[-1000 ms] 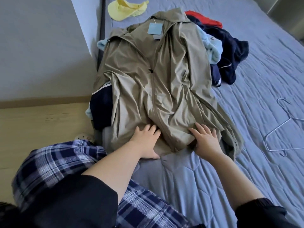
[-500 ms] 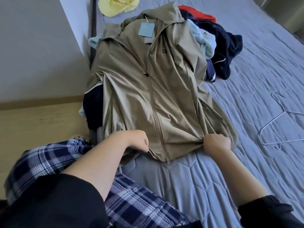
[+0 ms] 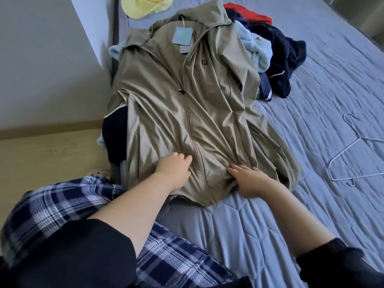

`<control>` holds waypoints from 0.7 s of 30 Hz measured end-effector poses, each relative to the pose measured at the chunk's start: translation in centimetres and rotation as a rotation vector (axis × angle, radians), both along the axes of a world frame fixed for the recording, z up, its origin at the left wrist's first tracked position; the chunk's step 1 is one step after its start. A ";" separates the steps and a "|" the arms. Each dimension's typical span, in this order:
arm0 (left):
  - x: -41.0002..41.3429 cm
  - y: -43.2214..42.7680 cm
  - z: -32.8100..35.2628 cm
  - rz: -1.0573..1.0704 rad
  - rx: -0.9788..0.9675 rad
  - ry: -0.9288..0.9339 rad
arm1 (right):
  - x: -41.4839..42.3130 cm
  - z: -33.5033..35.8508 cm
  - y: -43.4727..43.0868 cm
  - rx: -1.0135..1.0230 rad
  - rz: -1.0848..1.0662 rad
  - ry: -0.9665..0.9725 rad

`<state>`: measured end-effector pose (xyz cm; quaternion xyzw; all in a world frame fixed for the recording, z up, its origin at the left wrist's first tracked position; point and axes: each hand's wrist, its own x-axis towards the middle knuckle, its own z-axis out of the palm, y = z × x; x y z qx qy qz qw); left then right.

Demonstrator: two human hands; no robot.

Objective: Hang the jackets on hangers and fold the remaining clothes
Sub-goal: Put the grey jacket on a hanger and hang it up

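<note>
Both forearms reach up from the lower edge of the frame onto the lower front of the tan jacket (image 3: pixel 166 113), black sleeves pushed back from the wrists. The left hand (image 3: pixel 173 170) rests just left of the zip with its fingers bent down into the cloth; folds run toward them, but one cannot tell whether they pinch a fold or only press on it. The right hand (image 3: pixel 248 179) lies just right of the zip near the hem, palm down, fingers spread and flat on the bunched fabric. The jacket lies front up in the middle of the frame on the bed (image 3: pixel 311 113), collar toward the upper edge, zipped from the chest down. A pale blue hang tag (image 3: pixel 182 36) sits at the open neck; any print on it is too faint to read. A small dark logo patch (image 3: pixel 204 63) marks the chest, its lettering too small to make out. The jacket covers most of a pile of clothes — a navy garment (image 3: pixel 288 57) with white piping, a light blue garment (image 3: pixel 258 51) and a red garment (image 3: pixel 251 16) show at the upper right, more navy at the left side. A yellow cap (image 3: pixel 143 7) is cut off by the upper edge, and a wire hanger (image 3: pixel 351 150) lies on the bed well apart at the right, clipped by the frame edge. Plaid trousers (image 3: pixel 62 206) fill the lower left.
</note>
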<state>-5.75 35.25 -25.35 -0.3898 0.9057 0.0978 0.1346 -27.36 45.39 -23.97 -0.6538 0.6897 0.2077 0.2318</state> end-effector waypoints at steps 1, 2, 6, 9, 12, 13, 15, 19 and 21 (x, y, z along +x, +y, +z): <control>-0.3 -0.1 0.3 0.037 -0.057 0.068 | -0.5 0.7 -0.3 -0.003 -0.072 -0.134; -0.6 -0.3 0.3 0.065 -0.119 0.139 | -0.9 1.3 -0.7 -0.087 -0.187 -0.273; -1.8 -0.4 -0.8 0.007 -0.225 0.240 | -4.3 0.7 -1.4 -0.710 -0.646 -0.183; -3.0 -0.1 -1.9 -0.056 -0.053 0.162 | -6.9 -0.9 -1.2 -0.525 -0.881 0.018; -3.5 0.2 -2.9 -0.033 0.087 0.076 | -9.6 -2.1 -1.0 -0.302 -0.963 0.050; -3.5 0.3 -3.2 -0.029 0.087 0.057 | -10.9 -2.0 -0.9 -0.331 -0.985 0.066; -3.4 0.1 -3.5 -0.029 0.070 0.041 | -13.8 -0.8 -0.8 -0.610 -1.196 -0.009; -3.5 -0.2 -3.6 -0.016 0.040 0.040 | -19.7 3.6 -1.5 -1.380 -1.815 -0.410; -3.9 -0.2 -3.5 -0.010 0.010 0.031 | -19.6 4.0 -1.9 -1.137 -1.605 -0.173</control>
